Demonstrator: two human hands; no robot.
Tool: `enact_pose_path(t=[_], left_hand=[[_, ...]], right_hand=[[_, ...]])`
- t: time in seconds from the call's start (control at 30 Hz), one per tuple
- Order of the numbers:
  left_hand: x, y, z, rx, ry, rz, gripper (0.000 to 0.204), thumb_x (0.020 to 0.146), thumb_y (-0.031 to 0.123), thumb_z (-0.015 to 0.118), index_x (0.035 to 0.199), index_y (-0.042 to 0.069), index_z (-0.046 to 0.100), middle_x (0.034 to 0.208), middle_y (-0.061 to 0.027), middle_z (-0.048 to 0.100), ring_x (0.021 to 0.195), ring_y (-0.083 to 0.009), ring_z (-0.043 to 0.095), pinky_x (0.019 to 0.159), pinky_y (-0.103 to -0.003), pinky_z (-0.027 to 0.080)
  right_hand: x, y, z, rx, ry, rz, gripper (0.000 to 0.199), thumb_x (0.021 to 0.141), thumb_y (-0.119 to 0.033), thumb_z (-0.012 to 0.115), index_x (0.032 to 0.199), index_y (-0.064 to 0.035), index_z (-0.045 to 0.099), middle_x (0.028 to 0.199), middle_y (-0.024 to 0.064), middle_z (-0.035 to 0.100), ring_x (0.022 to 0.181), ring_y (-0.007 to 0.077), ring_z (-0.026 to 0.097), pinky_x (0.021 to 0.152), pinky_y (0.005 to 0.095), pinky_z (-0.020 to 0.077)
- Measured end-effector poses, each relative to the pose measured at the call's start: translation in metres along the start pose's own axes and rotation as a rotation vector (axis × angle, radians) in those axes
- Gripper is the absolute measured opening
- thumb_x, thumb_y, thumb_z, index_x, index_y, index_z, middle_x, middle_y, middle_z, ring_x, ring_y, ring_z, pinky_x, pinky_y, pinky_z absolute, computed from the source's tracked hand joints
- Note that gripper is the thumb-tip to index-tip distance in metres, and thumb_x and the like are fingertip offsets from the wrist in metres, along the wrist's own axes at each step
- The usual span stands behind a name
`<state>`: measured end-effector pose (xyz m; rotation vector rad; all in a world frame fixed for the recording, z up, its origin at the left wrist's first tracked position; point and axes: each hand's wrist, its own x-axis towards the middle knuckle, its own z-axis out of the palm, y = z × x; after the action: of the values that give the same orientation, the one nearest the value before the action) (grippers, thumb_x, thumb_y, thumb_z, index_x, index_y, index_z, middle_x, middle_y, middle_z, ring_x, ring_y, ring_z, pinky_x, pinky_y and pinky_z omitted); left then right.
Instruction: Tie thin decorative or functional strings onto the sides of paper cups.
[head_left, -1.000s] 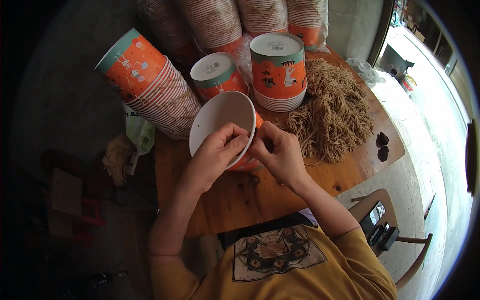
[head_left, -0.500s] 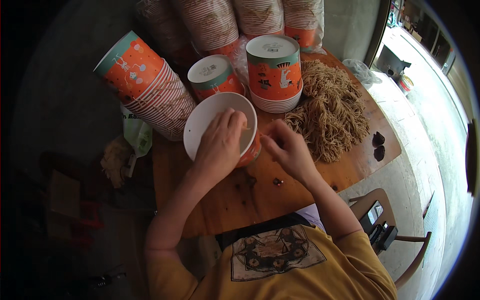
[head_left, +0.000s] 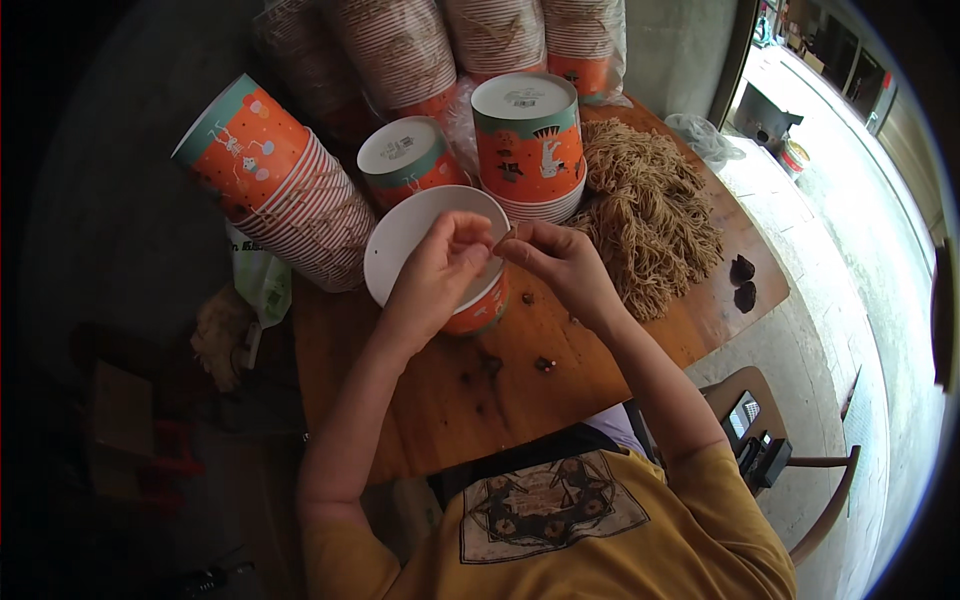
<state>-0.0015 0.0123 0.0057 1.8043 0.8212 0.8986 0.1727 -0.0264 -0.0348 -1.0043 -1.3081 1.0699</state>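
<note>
A large paper bucket (head_left: 484, 312), orange outside and white inside, stands tilted on the wooden table with its mouth toward me. Over its mouth and right rim is my left hand (head_left: 440, 265), its fingers curled in toward the thumb; what they hold, if anything, is hidden. At the same rim, my right hand (head_left: 560, 262) pinches a thin tan string between thumb and forefinger, close to the left fingertips. Only a short bit of the string shows. A heap of tan strings (head_left: 655, 225) lies just beyond my right hand.
Upturned paper buckets (head_left: 528, 150) stand behind the work, with a leaning nested stack (head_left: 270, 170) at left. Bagged bucket stacks (head_left: 390, 50) line the back. Two dark pieces (head_left: 743, 283) lie near the table's right edge. A chair (head_left: 750, 400) with dark devices stands at right.
My left hand has risen out of the bucket's mouth toward the right rim. My right hand has moved left and up to meet it. The whole view has shifted slightly.
</note>
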Motion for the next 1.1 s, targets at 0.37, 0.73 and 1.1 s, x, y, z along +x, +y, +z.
enact_pose_path(t=[0.37, 0.73, 1.1], left_hand=[[0.01, -0.005, -0.002, -0.324, -0.225, -0.326, 0.017, 0.091, 0.011, 0.057, 0.107, 0.007, 0.056, 0.094, 0.0013, 0.06, 0.083, -0.0055, 0.054, 0.076, -0.02, 0.042], [0.016, -0.002, 0.007, -0.371, -0.224, -0.37, 0.009, 0.091, 0.015, 0.058, 0.093, 0.006, 0.06, 0.08, 0.0031, 0.058, 0.069, -0.0048, 0.048, 0.066, -0.02, 0.039], [0.018, -0.003, 0.008, -0.316, -0.247, -0.369, 0.013, 0.093, 0.015, 0.057, 0.099, 0.005, 0.062, 0.081, 0.0052, 0.055, 0.07, -0.0016, 0.046, 0.064, -0.017, 0.038]], right_hand=[[0.001, -0.026, 0.002, 0.013, -0.031, -0.063, 0.017, 0.093, -0.017, 0.057, 0.102, -0.0022, 0.061, 0.086, -0.0005, 0.063, 0.084, 0.0059, 0.057, 0.074, 0.0233, 0.0472], [0.019, -0.075, -0.018, -0.524, -0.35, -0.337, 0.01, 0.089, -0.005, 0.053, 0.099, -0.0038, 0.052, 0.079, 0.0039, 0.058, 0.069, 0.0089, 0.056, 0.063, 0.0251, 0.0457], [0.041, -0.026, -0.034, -0.516, -0.089, -0.262, 0.007, 0.09, -0.007, 0.054, 0.096, -0.0036, 0.054, 0.079, 0.0081, 0.058, 0.072, 0.0162, 0.058, 0.067, 0.031, 0.0476]])
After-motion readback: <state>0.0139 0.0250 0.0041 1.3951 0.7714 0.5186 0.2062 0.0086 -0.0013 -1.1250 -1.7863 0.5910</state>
